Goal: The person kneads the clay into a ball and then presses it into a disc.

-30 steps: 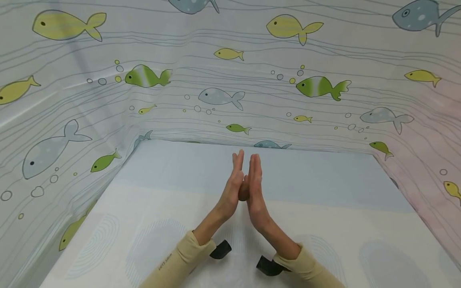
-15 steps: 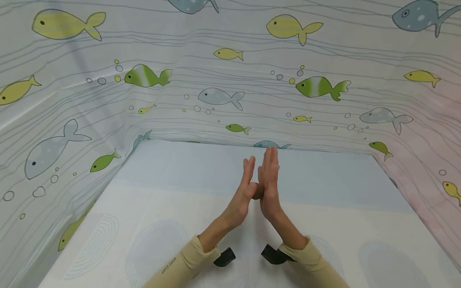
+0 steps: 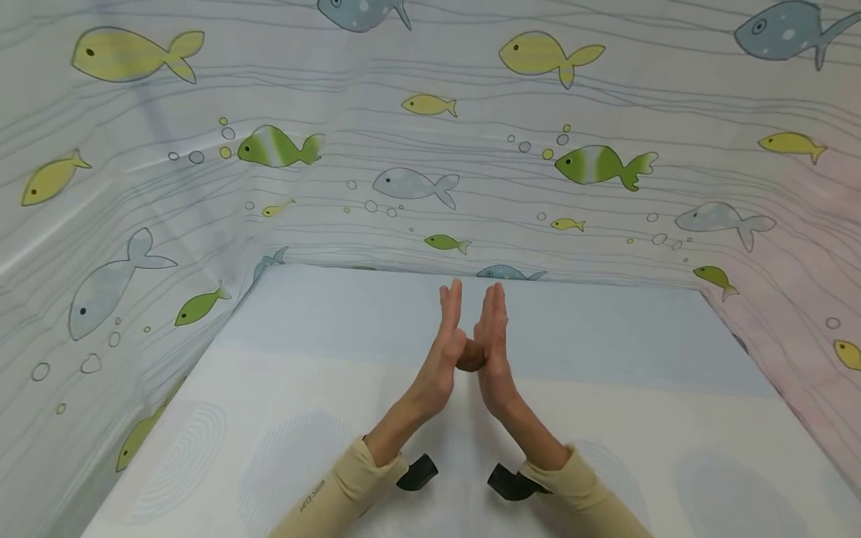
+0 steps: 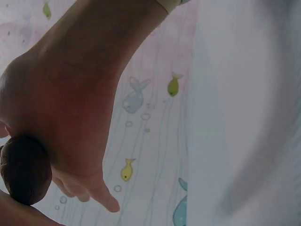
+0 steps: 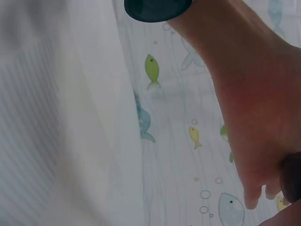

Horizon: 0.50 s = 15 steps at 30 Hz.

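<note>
Sitting between the facing palms of the left hand (image 3: 433,370) and right hand (image 3: 496,366), fingers straight, the brown ball (image 3: 470,356) looks light, soft and easily dented, best held by gentle, even pressure on opposite sides.

Fish-printed white walls (image 3: 484,119), pink-tinted at right, pale blue-and-white tabletop (image 3: 619,336)

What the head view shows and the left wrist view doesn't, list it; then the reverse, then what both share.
Only the head view: the left sleeve and two banded green fish.
Only the left wrist view: the edge of the right hand that faces the pale surface, seen close up.
Both: the brown lump between the two hands, the fish-print sheeting and the pale surface. The left hand appears only partly in the wrist view.
</note>
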{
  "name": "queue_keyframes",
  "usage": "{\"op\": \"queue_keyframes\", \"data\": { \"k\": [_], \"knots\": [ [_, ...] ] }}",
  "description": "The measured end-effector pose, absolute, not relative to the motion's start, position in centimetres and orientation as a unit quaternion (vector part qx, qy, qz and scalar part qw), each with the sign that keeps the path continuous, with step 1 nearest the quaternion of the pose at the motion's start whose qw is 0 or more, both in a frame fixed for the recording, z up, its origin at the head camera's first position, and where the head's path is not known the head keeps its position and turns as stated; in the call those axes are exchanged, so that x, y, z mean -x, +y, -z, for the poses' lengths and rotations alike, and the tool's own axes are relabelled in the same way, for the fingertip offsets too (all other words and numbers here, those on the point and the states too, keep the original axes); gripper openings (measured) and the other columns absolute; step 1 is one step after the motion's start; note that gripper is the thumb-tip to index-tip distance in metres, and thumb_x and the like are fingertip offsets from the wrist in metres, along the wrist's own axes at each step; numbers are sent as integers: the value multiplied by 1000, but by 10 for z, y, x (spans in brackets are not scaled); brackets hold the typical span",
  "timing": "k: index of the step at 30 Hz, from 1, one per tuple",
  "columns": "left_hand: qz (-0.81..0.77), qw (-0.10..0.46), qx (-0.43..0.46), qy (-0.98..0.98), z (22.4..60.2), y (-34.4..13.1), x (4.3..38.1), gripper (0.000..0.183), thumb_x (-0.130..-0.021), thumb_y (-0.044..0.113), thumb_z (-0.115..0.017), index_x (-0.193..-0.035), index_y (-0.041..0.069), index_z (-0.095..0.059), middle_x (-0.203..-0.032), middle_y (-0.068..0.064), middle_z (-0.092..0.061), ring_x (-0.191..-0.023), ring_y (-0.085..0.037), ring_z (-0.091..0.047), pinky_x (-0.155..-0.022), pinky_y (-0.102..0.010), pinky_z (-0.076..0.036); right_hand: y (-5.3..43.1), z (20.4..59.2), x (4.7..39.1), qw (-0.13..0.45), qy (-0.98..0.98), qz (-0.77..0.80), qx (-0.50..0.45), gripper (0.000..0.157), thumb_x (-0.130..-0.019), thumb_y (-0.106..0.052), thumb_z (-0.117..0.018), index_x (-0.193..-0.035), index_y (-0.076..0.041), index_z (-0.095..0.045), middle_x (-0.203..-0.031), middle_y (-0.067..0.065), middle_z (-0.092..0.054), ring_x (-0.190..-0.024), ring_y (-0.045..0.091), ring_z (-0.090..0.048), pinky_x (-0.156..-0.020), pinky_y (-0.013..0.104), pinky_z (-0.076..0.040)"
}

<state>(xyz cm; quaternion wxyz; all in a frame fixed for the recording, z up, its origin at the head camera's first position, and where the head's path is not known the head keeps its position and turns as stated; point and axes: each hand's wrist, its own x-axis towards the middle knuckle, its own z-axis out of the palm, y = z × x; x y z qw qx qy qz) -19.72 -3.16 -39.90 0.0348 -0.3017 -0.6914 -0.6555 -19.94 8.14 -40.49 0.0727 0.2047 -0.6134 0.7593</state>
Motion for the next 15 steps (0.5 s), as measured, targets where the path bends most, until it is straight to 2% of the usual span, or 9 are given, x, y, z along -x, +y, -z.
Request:
{"op": "queue_keyframes", "data": {
  "k": [7, 15],
  "knots": [
    [649, 30, 290, -702, 401, -35, 201, 79, -98, 69, -18, -159, 26, 7, -162, 13, 20, -148, -10, 22, -113, -68, 4, 77, 402, 191, 72, -612, -754, -227, 77, -102, -62, -15, -158, -19, 16, -165, 2, 17, -152, 21, 16, -118, 57, 8],
    [647, 28, 292, -704, 404, -36, 205, 75, -100, 64, -18, -159, 26, 7, -163, 14, 18, -148, -10, 23, -114, -65, 6, 74, 398, 189, 78, -593, -764, -243, 79, -102, -62, -14, -157, -15, 18, -165, 5, 18, -152, 22, 15, -119, 54, 8]
  ]
}}
